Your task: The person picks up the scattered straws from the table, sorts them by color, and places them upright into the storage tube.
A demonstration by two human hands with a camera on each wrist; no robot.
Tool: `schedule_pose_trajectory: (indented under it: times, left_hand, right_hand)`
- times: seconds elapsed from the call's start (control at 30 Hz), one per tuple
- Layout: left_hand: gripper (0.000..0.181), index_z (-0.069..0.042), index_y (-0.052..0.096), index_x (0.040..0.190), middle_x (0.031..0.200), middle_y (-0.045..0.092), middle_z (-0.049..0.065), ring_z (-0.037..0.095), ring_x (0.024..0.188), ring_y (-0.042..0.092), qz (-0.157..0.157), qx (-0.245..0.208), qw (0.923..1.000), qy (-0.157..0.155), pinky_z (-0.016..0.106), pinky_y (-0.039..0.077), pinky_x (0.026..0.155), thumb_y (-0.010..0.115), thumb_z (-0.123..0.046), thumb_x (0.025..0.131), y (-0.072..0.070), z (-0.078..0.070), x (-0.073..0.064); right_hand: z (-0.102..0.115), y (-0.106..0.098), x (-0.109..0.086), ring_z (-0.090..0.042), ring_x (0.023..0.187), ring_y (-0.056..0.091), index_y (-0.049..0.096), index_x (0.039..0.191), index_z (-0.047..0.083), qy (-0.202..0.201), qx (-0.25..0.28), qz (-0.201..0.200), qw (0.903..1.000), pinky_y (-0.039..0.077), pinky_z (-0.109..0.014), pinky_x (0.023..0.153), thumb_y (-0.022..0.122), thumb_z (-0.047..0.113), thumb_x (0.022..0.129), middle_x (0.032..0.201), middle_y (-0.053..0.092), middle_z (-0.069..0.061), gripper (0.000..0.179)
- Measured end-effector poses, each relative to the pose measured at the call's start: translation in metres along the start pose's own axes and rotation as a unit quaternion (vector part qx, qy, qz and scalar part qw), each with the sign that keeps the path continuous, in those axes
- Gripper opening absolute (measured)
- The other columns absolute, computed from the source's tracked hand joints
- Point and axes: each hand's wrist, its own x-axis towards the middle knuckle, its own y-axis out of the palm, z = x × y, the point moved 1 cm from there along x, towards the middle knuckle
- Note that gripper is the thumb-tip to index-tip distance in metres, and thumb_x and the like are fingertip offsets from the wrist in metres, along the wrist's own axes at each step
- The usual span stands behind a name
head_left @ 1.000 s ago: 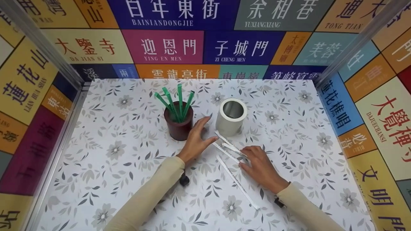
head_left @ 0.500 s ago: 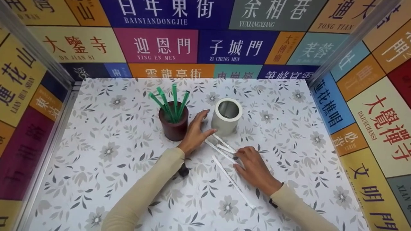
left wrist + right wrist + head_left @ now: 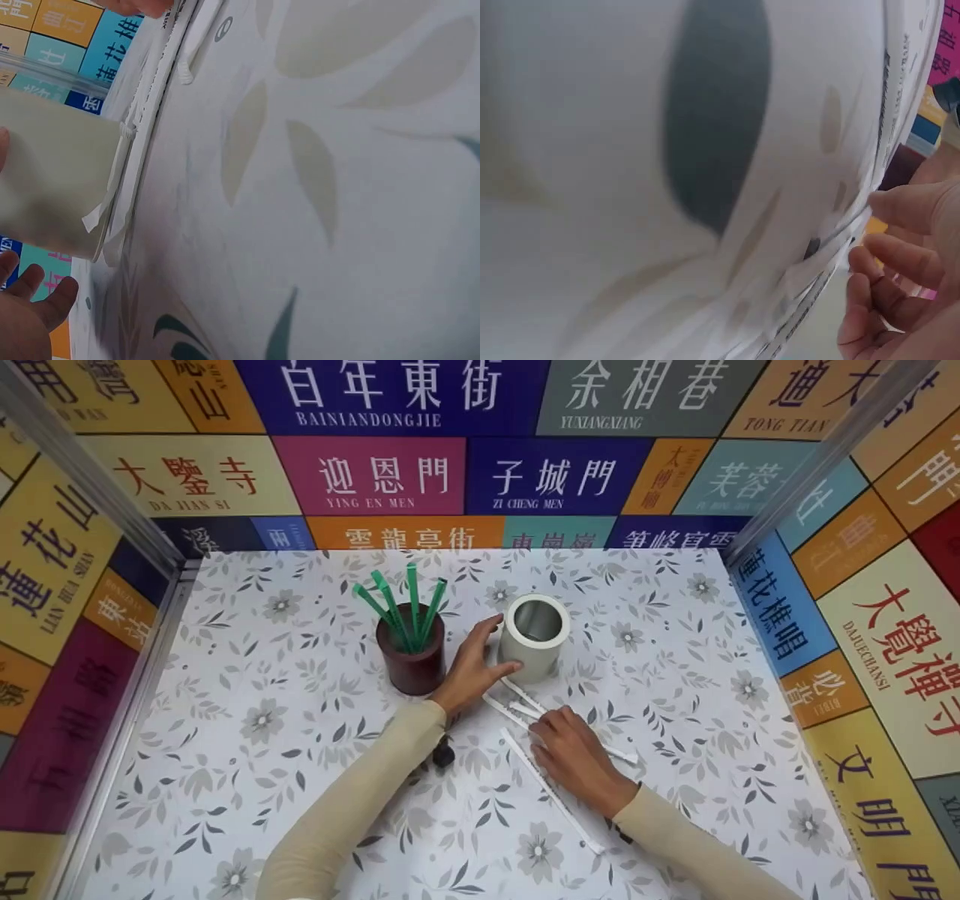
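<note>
Several thin white printed strips, like wrapped straws, lie on the table; one long strip (image 3: 551, 793) lies nearer the front, and others (image 3: 499, 703) cross near the foot of a pale grey cup (image 3: 531, 656). My left hand (image 3: 472, 671) is at the left side of this cup, thumb and fingers spread; the left wrist view shows fingers (image 3: 58, 301) beside the cup wall. Over the crossed strips is my right hand (image 3: 576, 754), fingers bent, thumb and forefinger apart; one strip end (image 3: 624, 754) shows beyond its back. In the right wrist view its fingers (image 3: 904, 259) are close by the strips.
Left of the pale cup stands a dark red-brown cup (image 3: 411, 671) holding several green strips (image 3: 412, 600) upright. A floral white cloth (image 3: 262, 765) covers the table. Panels with lettering (image 3: 367, 476) wall off the back and both sides.
My left hand has moved right, up to the pale cup. My right hand has slid left and nearer over the strips, baring a strip end on its right. The view has shifted slightly.
</note>
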Motion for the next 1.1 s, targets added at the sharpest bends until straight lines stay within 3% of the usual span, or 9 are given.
schedule_pose_trajectory:
  times: [0.23,0.4,0.83,1.1]
  left_hand:
    - [0.092,-0.009,0.042,0.168,0.166,0.048,0.014,0.029,0.155,0.044,0.008,0.013,0.9999,-0.002,0.051,0.047,0.121,0.093,-0.017,0.092,0.003,-0.002,0.004]
    - [0.094,-0.01,0.039,0.17,0.165,0.049,0.013,0.029,0.151,0.048,0.011,0.016,0.9998,-0.005,0.05,0.048,0.12,0.093,-0.019,0.093,0.003,-0.003,0.004]
    - [0.094,-0.01,0.042,0.17,0.159,0.056,0.01,0.024,0.146,0.056,0.003,0.0,1.0,-0.003,0.037,0.052,0.118,0.094,-0.017,0.091,0.013,-0.004,0.006]
    - [0.093,-0.012,0.044,0.169,0.157,0.059,0.008,0.022,0.145,0.057,-0.004,0.009,1.0,-0.001,0.038,0.051,0.119,0.094,-0.018,0.091,0.004,-0.005,0.005]
  right_hand:
    - [0.002,0.004,0.008,-0.029,0.085,0.055,0.072,0.098,0.005,0.004,-0.058,0.005,0.9983,0.055,-0.043,0.074,0.087,0.009,0.091,0.092,0.063,-0.009,0.017]
    - [0.002,0.001,0.009,-0.03,0.077,0.056,0.071,0.085,0.003,0.015,-0.069,0.01,0.9974,0.055,-0.042,0.066,0.084,0.002,0.089,0.083,0.062,-0.011,0.013]
    - [-0.005,-0.015,-0.003,-0.026,0.079,0.057,0.069,0.086,0.005,0.088,0.02,0.042,0.995,0.055,-0.042,0.066,0.077,-0.005,0.085,0.085,0.062,-0.006,0.013]
    - [-0.007,-0.049,-0.002,-0.016,0.081,0.056,0.076,0.087,0.012,0.159,0.089,0.066,0.9809,0.053,-0.036,0.068,0.082,-0.004,0.086,0.083,0.061,0.005,0.017]
